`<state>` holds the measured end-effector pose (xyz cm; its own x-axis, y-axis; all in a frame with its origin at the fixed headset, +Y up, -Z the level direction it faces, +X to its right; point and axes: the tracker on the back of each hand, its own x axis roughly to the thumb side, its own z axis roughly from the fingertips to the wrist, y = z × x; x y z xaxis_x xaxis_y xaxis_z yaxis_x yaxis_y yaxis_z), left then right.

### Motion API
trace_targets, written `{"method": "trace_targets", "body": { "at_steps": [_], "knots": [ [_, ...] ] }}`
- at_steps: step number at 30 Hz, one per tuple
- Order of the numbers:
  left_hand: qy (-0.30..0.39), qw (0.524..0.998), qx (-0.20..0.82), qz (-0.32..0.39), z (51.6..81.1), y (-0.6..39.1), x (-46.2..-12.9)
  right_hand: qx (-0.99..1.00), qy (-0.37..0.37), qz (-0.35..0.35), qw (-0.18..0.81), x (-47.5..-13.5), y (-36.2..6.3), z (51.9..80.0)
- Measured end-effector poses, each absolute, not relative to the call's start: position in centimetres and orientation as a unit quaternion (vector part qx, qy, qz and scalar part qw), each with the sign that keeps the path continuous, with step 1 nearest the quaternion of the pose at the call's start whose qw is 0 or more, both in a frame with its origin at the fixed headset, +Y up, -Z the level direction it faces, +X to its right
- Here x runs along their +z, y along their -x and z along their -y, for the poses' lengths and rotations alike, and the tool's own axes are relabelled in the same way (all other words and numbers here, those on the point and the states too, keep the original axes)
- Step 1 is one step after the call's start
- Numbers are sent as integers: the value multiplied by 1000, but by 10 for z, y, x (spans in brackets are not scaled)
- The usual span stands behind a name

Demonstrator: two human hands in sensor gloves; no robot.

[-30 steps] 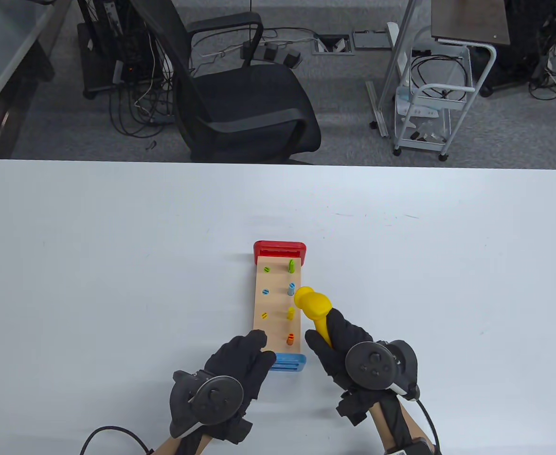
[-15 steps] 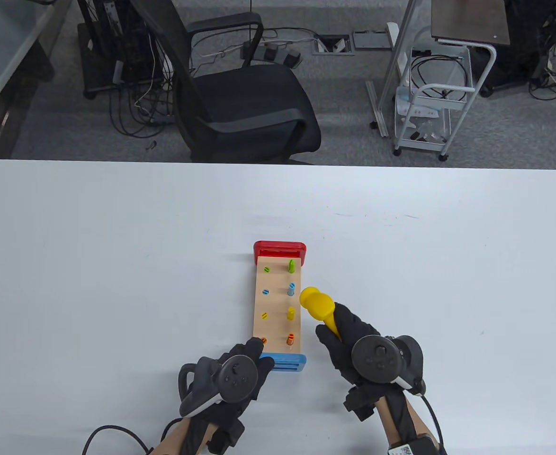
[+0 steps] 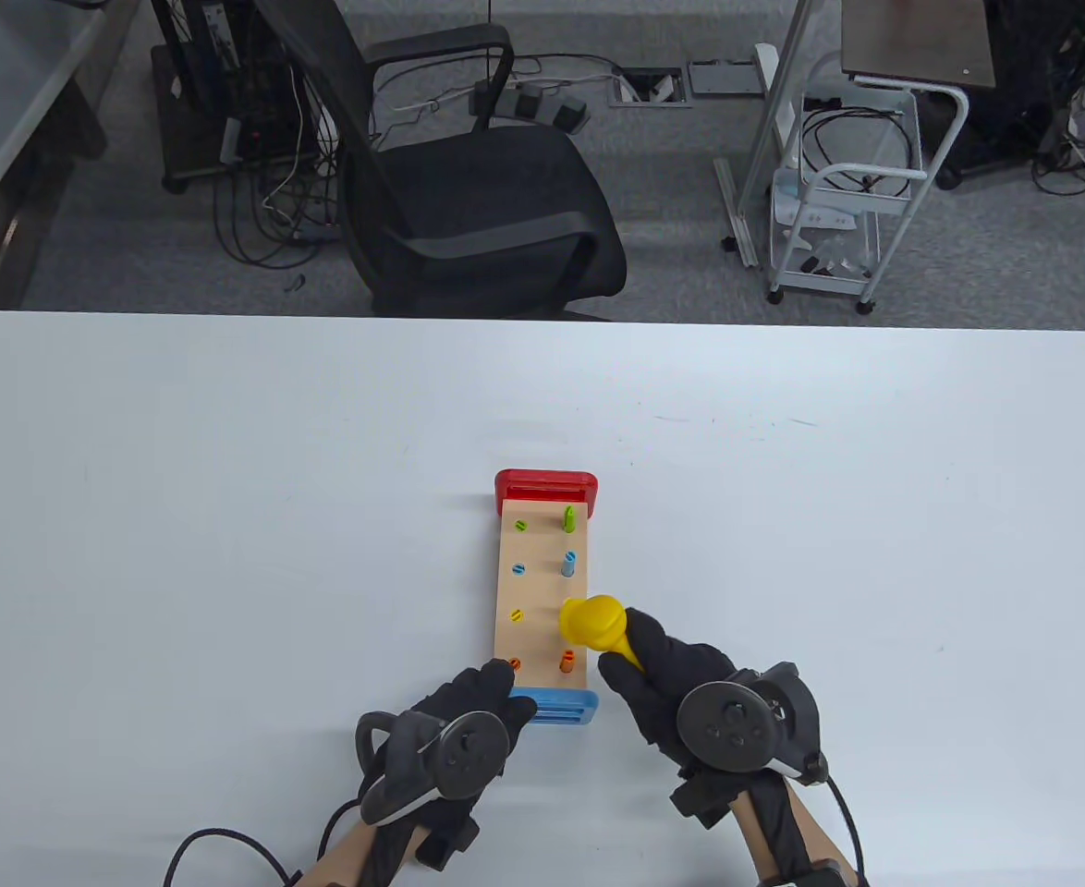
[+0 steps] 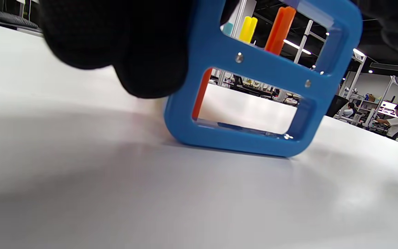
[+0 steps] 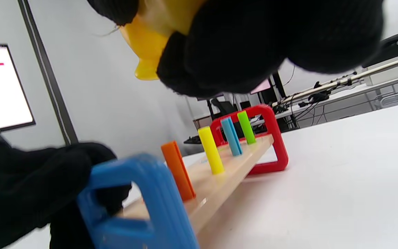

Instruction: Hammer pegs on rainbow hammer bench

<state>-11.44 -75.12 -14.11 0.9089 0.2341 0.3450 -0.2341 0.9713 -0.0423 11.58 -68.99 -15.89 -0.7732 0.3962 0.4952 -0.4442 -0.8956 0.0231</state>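
Item: rainbow hammer bench (image 3: 542, 591), wooden deck lying lengthwise at lower centre of the table view, red end frame (image 3: 545, 483) at the far end, blue end frame (image 3: 561, 707) at the near end. Contents: right-hand row of raised pegs, namely green peg (image 3: 568, 518), blue peg (image 3: 568, 563), yellow peg (image 5: 211, 149) and orange peg (image 3: 566, 661); left-hand row sits flush with the deck. Yellow hammer (image 3: 598, 624) has its head over the yellow peg, hiding it from above; contact cannot be told. Right hand (image 3: 681, 698) is wrapped around the hammer handle. Left hand (image 3: 469, 716) grips the blue end frame's left corner. White table (image 3: 228, 508) beneath; black office chair (image 3: 469, 185) and white cart (image 3: 838, 212) beyond, in the upper frame.
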Motion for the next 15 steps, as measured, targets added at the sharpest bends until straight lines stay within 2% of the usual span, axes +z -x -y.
{"method": "trace_targets", "body": {
  "at_steps": [3, 7, 9, 10, 12, 13, 15],
  "knots": [
    [-1, 977, 119, 175, 751, 114, -141, 950, -255, 52, 174, -159, -110, 695],
    [-3, 977, 119, 174, 751, 114, -141, 941, -257, 78, 203, -155, -109, 680],
    [-4, 977, 120, 174, 750, 114, -141, 956, -249, 47, 148, -157, -105, 693],
    [-4, 977, 120, 174, 750, 114, -141, 964, -244, 6, 106, -160, -102, 701],
    [-3, 977, 122, 174, 751, 114, -141, 950, -256, 64, 169, -158, -105, 689],
    [0, 977, 121, 174, 751, 114, -142, 950, -252, 66, 173, -155, -108, 679],
    [8, 977, 124, 176, 751, 114, -143, 941, -247, 129, 194, -151, -110, 669]
  ]
}}
